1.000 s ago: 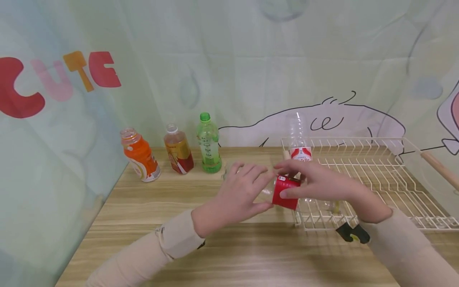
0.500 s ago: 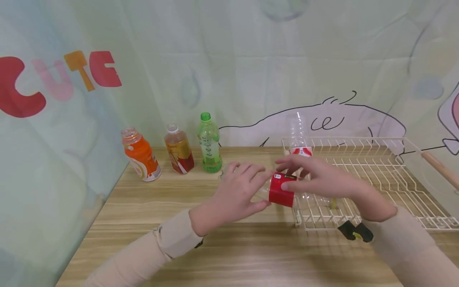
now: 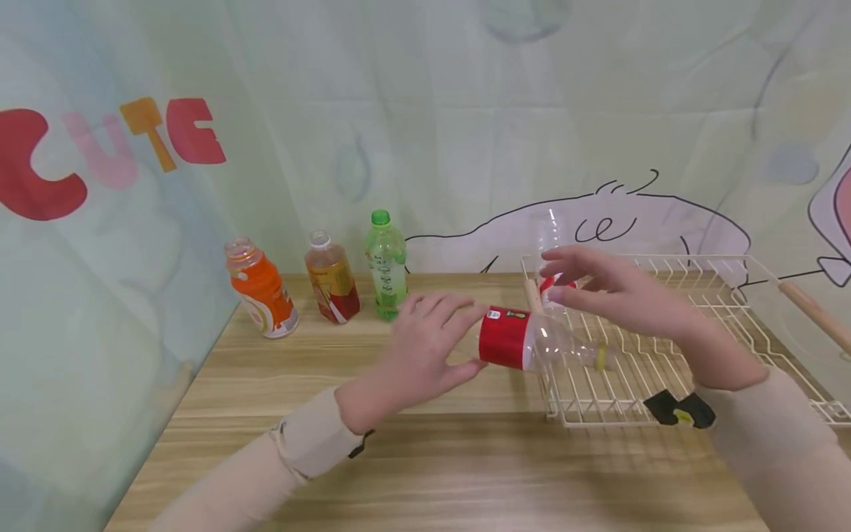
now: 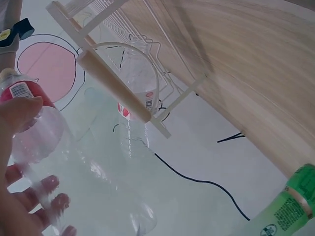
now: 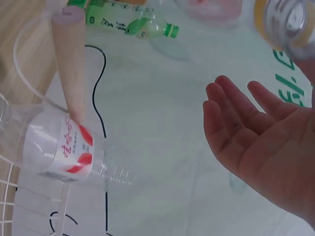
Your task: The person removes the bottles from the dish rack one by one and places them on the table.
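My left hand (image 3: 422,347) grips a clear plastic bottle with a red label (image 3: 505,338), held on its side above the table. Its uncapped neck, with a yellow ring (image 3: 601,356), points right over the wire rack. In the left wrist view, my thumb lies by the red label and the fingers curl around the clear body (image 4: 98,172). Beside the bottle, my right hand (image 3: 618,292) is apart from it with loosely bent fingers, holding nothing. The bottle's mouth (image 5: 298,22) shows above that hand in the right wrist view.
A white wire rack (image 3: 665,318) with wooden handles (image 3: 814,314) stands at right. A clear bottle with a red-and-white label (image 5: 76,150) stands upright in its back left corner. Orange (image 3: 262,292), brown-labelled (image 3: 332,281) and green (image 3: 388,270) bottles stand at the back left.
My right hand has let go of the red-labelled bottle and moved up and right. My left hand has carried the bottle slightly left and up.
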The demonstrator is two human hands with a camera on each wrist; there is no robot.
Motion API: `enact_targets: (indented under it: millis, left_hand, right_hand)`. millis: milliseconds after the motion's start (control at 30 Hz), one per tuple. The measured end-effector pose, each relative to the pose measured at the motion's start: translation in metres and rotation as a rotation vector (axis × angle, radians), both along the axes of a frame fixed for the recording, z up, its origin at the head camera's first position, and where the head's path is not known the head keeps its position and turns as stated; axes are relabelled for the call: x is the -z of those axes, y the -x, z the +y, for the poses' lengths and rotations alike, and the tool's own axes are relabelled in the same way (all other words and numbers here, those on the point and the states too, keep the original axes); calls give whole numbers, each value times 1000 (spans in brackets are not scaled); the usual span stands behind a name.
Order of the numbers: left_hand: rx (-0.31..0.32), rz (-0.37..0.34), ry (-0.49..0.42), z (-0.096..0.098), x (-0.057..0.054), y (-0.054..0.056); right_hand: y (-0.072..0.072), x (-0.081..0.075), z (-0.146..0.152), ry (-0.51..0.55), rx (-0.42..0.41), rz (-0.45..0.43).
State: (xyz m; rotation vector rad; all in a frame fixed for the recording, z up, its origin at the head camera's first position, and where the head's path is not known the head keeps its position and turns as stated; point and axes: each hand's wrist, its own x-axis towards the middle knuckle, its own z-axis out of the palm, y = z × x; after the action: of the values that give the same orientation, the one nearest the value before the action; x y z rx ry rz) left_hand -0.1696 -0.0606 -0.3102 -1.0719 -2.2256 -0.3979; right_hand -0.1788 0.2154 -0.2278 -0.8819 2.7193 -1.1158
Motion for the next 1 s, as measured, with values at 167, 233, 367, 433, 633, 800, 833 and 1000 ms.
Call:
enact_targets:
  millis: [167, 233, 367, 433, 633, 800, 833, 1000]
  left_hand:
    - [-19, 1, -97, -9, 4, 4]
    - [-24, 0, -155, -13, 6, 6]
    - [-24, -35, -282, -22, 8, 10]
    - [-37, -61, -334, -27, 8, 11]
    - [-153, -165, -434, -44, 5, 10]
    - [-229, -277, -567, -57, 4, 9]
    - [-236, -304, -600, -60, 4, 9]
    - [-250, -453, -771, -76, 5, 9]
  right_hand:
    - [11, -2, 13, 0, 104, 6]
    - [16, -1, 20, -6, 141, 5]
    - [23, 3, 31, 26, 183, -30]
    - [26, 5, 35, 35, 206, -42]
    - [32, 10, 41, 24, 280, -74]
    - [37, 13, 44, 10, 333, -92]
    - [38, 14, 44, 10, 337, -95]
    - [44, 21, 45, 18, 344, -112]
